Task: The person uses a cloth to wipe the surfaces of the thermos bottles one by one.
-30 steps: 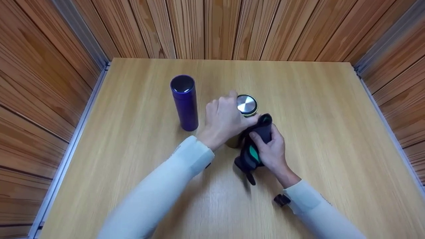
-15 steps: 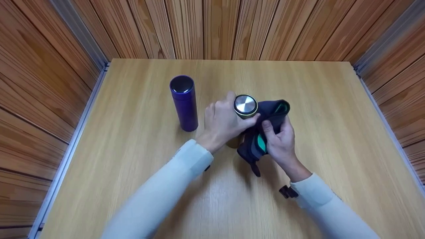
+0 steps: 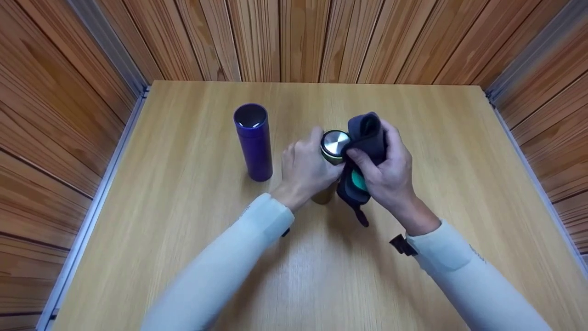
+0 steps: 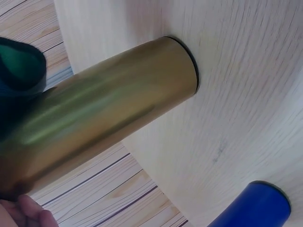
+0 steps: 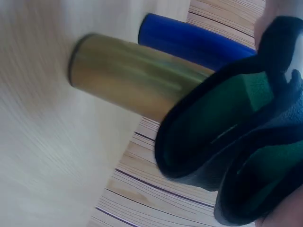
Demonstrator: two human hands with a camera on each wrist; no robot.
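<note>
In the head view my left hand (image 3: 303, 168) grips the upper part of a gold thermos bottle (image 4: 109, 104), which stands upright on the table with a shiny silver lid (image 3: 335, 142). My right hand (image 3: 390, 172) holds a folded dark fabric piece with a green lining (image 3: 367, 135), thumb across its front. That fabric overlaps the right edge of the lid, and a narrow dark strap hangs from its lower end. Its bound edges and green inside show large in the right wrist view, where the fabric hides the upper part of the bottle.
A purple thermos bottle (image 3: 255, 145) with a dark glossy top stands upright left of my left hand. The wooden table (image 3: 183, 230) is bounded by plank walls (image 3: 303, 41) at the back and both sides, with metal rails along the corners.
My right hand has moved up and away from me with the dark fabric, from beside the bottle's body to beside its lid. The left hand keeps its grip, nearly still.
</note>
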